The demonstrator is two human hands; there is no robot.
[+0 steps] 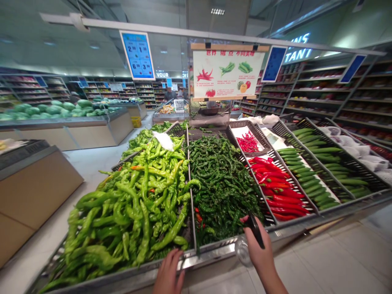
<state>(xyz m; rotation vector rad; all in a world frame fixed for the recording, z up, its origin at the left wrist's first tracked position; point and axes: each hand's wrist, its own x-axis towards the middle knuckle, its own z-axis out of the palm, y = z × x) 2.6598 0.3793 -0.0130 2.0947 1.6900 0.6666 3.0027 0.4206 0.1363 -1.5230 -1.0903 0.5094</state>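
1. There go the 2 hands, well apart at the bottom of the frame! The left hand (168,272) sits on the steel rim (196,258) of the display, fingers over the edge; whether it's actually gripping, I can't tell.
2. The right hand (256,249) is up off to the right, pinching a slim black object (255,230) against the palm, with a wad of clear plastic (243,251) just beside it.
3. Right under that right hand, the small dark green peppers (223,183) are heaped in their bin, almost at the fingertips but not touching.
4. Left of the divider, the long pale green peppers (131,204) pile up beyond the left hand, with a white plastic bag (163,141) lying on top at the far end.
5. Over to the right, long red chillies (275,188) and long dark green peppers (309,179) line up in slanted trays, well away from both hands.
6. Up top, a hanging sign with pictured peppers (228,71) faces us, and green melons (52,108) fill a counter at upper left.
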